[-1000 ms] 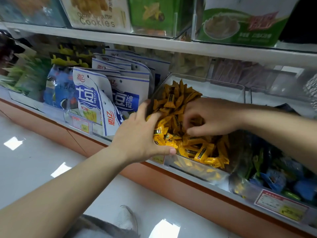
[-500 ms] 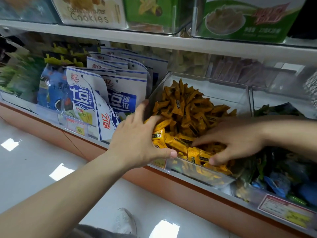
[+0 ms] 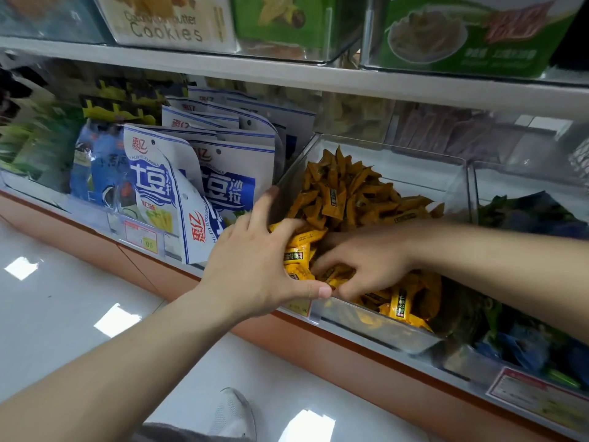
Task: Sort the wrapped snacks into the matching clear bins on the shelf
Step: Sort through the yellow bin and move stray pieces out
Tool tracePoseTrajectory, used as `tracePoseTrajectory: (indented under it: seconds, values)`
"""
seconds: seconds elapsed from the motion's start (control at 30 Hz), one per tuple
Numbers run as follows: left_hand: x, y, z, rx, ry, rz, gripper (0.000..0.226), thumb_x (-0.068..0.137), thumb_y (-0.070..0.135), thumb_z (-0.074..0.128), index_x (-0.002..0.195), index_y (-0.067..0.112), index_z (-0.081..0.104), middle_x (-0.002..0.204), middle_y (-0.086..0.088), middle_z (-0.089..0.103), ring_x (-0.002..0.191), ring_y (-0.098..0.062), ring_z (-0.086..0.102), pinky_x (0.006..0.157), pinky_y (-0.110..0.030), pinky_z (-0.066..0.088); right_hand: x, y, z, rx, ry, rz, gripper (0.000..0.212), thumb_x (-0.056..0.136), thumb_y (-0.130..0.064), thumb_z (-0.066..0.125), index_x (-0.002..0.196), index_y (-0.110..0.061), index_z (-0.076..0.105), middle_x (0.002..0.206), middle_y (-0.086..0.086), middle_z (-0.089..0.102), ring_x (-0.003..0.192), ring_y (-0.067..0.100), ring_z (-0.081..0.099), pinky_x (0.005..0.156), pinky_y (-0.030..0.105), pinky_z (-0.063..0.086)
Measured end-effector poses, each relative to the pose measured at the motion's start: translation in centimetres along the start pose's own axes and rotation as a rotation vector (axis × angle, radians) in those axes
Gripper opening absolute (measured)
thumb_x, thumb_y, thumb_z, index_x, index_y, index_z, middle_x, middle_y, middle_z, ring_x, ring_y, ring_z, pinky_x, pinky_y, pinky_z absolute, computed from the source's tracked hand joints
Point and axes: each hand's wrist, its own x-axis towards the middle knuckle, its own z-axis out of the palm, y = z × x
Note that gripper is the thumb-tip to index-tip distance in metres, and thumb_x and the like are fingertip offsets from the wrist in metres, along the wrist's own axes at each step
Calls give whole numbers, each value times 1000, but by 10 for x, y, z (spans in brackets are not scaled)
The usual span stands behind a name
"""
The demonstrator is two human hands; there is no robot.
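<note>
A clear bin on the middle shelf holds a heap of yellow-orange wrapped snacks. My left hand grips the bin's front left corner, thumb over the front lip and fingers resting on the yellow wrappers inside. My right hand reaches in from the right, low at the bin's front, with its fingers curled into the wrappers; whether it has pinched one I cannot tell. Part of the pile is hidden beneath both hands.
Blue-and-white snack bags stand in the bin to the left. A bin of green and blue wrapped snacks sits to the right. Cookie boxes fill the shelf above. Price tags line the shelf edge. White floor and a shoe lie below.
My right hand moved from the back of the pile to the right front, then slid left along the front toward my left hand. My left hand stayed on the bin's corner.
</note>
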Motion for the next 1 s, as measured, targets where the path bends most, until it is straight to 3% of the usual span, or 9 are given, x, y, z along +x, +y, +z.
tracePoseTrajectory:
  seconds: [0.17, 0.27, 0.37, 0.43, 0.5, 0.6, 0.73, 0.87, 1.0]
  values:
    - [1, 0, 0, 1, -23, -19, 109, 48, 107, 28, 139, 48, 36, 163, 4, 0, 139, -33, 35, 109, -50, 37, -24, 16, -5, -249, 19, 81, 30, 90, -53, 53, 117, -43, 63, 124, -6, 46, 120, 18, 42, 83, 33, 44]
    - [1, 0, -1, -3, -36, -19, 109, 49, 106, 32, 140, 46, 39, 163, 5, -1, 139, -34, 33, 109, -50, 36, -39, 22, -9, -447, 24, 218, 43, 90, -67, 44, 125, -47, 59, 141, -9, 42, 133, 21, 31, 102, 43, 38]
    - [1, -1, -1, -21, -45, -16, 109, 48, 105, 37, 140, 45, 40, 162, 7, -3, 139, -34, 32, 109, -51, 36, -44, 9, -12, -511, 201, 202, 42, 86, -61, 56, 125, -47, 59, 140, -6, 40, 127, 22, 31, 99, 44, 41]
    - [2, -2, -2, -37, -53, -9, 109, 48, 104, 38, 140, 44, 41, 161, 8, -4, 139, -34, 32, 108, -51, 38, -40, -5, -12, -342, 436, 90, 31, 85, -51, 63, 114, -43, 66, 123, -9, 48, 113, 15, 40, 88, 37, 46]
    - [3, -4, -3, -52, -64, 10, 108, 49, 103, 39, 139, 44, 42, 162, 7, -4, 138, -35, 33, 106, -52, 40, -32, -19, -10, 31, 551, 5, 16, 88, -39, 65, 102, -36, 71, 103, -14, 59, 94, 5, 54, 76, 27, 49]
    - [4, -10, -8, -63, -82, 56, 109, 49, 102, 38, 140, 43, 43, 162, 4, -3, 137, -34, 36, 104, -51, 44, -18, -32, 0, 394, 298, 39, 24, 89, -40, 64, 101, -21, 72, 89, -3, 69, 72, 3, 58, 62, 22, 47]
    - [4, -17, -9, -83, -94, 90, 103, 53, 95, 49, 141, 43, 43, 163, 6, -2, 141, -33, 35, 104, -49, 44, -14, -35, 13, 290, 77, 142, 50, 84, -48, 68, 116, -9, 63, 108, 15, 68, 85, 24, 61, 69, 39, 50]
    - [3, -16, -9, -65, -86, 93, 102, 54, 95, 48, 141, 43, 43, 163, 4, -1, 138, -34, 38, 103, -50, 45, -13, -41, 18, 78, -80, 189, 52, 81, -55, 70, 116, -18, 57, 102, 1, 63, 87, 19, 60, 72, 36, 54]
    - [3, -16, -8, -54, -78, 98, 101, 55, 95, 50, 141, 43, 43, 163, 3, 1, 137, -34, 40, 103, -49, 45, -9, -43, 27, 125, -83, 197, 64, 79, -54, 73, 128, -21, 48, 109, -5, 57, 95, 15, 55, 74, 29, 47]
